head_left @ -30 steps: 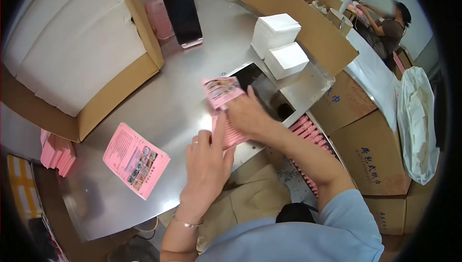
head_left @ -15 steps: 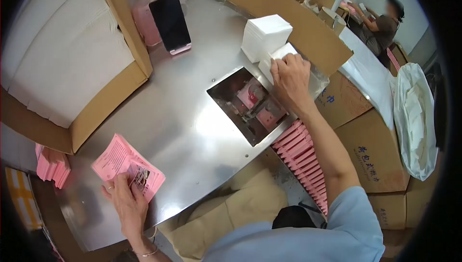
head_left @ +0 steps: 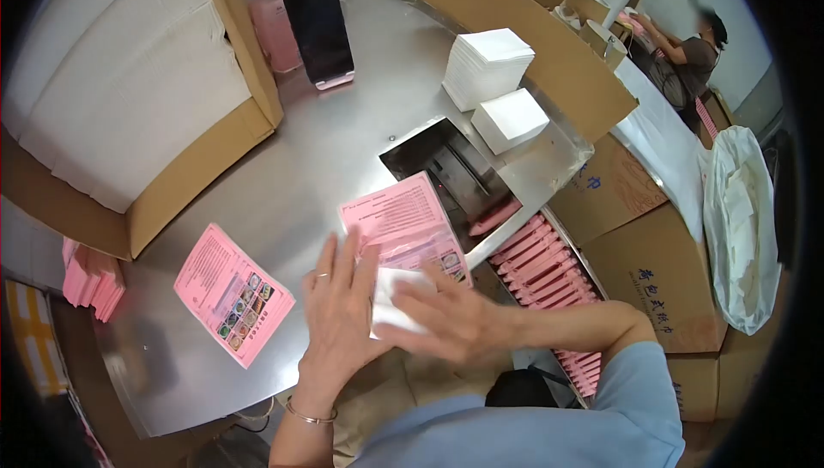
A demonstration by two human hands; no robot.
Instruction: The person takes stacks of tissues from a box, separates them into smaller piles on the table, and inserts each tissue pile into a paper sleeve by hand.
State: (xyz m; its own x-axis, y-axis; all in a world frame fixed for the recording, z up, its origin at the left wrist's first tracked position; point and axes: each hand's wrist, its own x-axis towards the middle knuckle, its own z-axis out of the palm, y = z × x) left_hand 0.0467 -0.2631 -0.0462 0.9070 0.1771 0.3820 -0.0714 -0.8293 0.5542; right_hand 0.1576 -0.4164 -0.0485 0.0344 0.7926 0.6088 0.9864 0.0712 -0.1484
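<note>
A pink printed leaflet [head_left: 403,219] lies near the square opening in the metal tabletop, with a folded white napkin [head_left: 396,283] over its lower part. My left hand [head_left: 336,309] rests at the leaflet's left edge beside the napkin, fingers stretched out. From the right, my right hand [head_left: 455,318] reaches over the napkin with thumb and fingers about it, slightly smeared by motion. Farther left lies a stack of pink leaflets [head_left: 232,292], printed with text and small food pictures. Two stacks of white napkins stand beyond the opening, a taller stack [head_left: 487,69] and a shorter stack [head_left: 512,120].
The tabletop opening [head_left: 446,159] shows machine parts and something pink inside. Below it runs a row of pink packets [head_left: 549,270]. A phone [head_left: 319,34] stands at the back. An open carton [head_left: 206,159] is at left, cardboard boxes [head_left: 652,270] at right. Another person [head_left: 695,56] sits far right.
My right hand has come from the napkin stack to the leaflet near me, with a napkin there. My left hand has moved right off the leaflet stack. The pink thing in the opening has shifted.
</note>
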